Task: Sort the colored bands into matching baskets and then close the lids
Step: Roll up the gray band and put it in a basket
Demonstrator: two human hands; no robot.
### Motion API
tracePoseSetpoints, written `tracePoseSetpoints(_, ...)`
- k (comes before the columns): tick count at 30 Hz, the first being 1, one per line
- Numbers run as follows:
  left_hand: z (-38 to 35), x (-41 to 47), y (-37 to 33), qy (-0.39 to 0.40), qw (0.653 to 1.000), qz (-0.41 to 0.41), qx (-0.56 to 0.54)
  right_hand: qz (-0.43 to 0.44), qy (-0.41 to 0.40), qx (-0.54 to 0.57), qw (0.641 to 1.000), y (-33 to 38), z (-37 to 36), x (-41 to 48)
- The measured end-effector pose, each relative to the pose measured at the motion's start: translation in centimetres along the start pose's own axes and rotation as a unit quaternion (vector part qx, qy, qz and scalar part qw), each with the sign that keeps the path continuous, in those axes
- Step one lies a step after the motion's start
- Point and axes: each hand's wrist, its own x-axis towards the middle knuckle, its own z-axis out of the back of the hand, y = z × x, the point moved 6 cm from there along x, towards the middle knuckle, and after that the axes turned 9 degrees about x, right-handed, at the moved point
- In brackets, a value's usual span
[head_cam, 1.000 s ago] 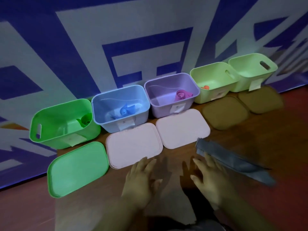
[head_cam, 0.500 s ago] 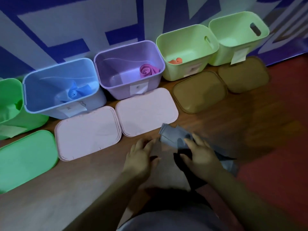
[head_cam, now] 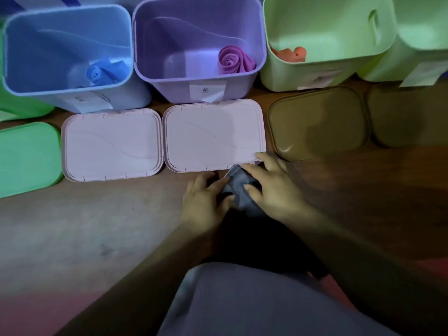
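Note:
A dark grey band (head_cam: 238,187) lies on the floor just in front of me, its far end touching the corner of a pale pink lid (head_cam: 213,134). My left hand (head_cam: 206,202) pinches the band's left edge between index finger and thumb. My right hand (head_cam: 276,190) grips its right side, fingers reaching over the far end. Behind stand a blue basket (head_cam: 14,52) with a blue roll (head_cam: 97,73), a purple basket (head_cam: 150,54) with a purple roll (head_cam: 232,60), a light green basket (head_cam: 322,27) with an orange roll (head_cam: 291,54), and a second light green basket (head_cam: 424,32).
A green basket (head_cam: 17,110) shows at the left edge. Lids lie flat in a row before the baskets: a green lid (head_cam: 26,158), another pale pink lid (head_cam: 111,144), and two brown lids (head_cam: 317,122) (head_cam: 400,117). My grey-clad knee (head_cam: 254,299) is below.
The view has moved closer and lower. My left hand has come onto the grey band and my right hand has slid to its far end; the band now looks gathered shorter.

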Motion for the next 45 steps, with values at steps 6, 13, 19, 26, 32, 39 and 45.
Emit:
tracePoseSetpoints(6, -0.1, 0.3, -0.3, -0.021, 0.997, 0.009, -0.076, 0.114, -0.006, -0.028, 0.993, 0.1, -0.2, 2.8)
tracePoseSetpoints(13, 0.7, 0.6, -1.0, -0.04, 0.99, 0.026, -0.129, 0.16, -0.038, -0.01, 0.986, 0.4, 0.5, 3.2)
tracePoseSetpoints(19, 1.0, 0.0, -1.4, -0.003, 0.954, 0.107, -0.28, 0.103, 0.051, 0.106, 0.988, 1.2, 1.6, 2.1)
tracePoseSetpoints(26, 2.5, -4.5, 0.5, -0.02, 0.924, 0.146, -0.352, 0.014, 0.031, 0.172, 0.984, 0.0, 1.2, 2.2)
tracePoseSetpoints(32, 4.1, -8.0, 2.6, -0.072, 0.91, 0.173, -0.37, 0.082, 0.084, 0.044, 0.992, 1.7, -1.5, 3.0)
tracePoseSetpoints(39, 4.8, -10.6, 5.6, -0.123, 0.899, 0.194, -0.373, 0.089, 0.084, -0.011, 0.992, 2.4, -3.3, 3.5)
tracePoseSetpoints(45, 5.7, -11.5, 5.9, -0.13, 0.896, 0.179, -0.384, 0.124, 0.066, -0.035, 0.989, 2.9, -2.1, 2.3)
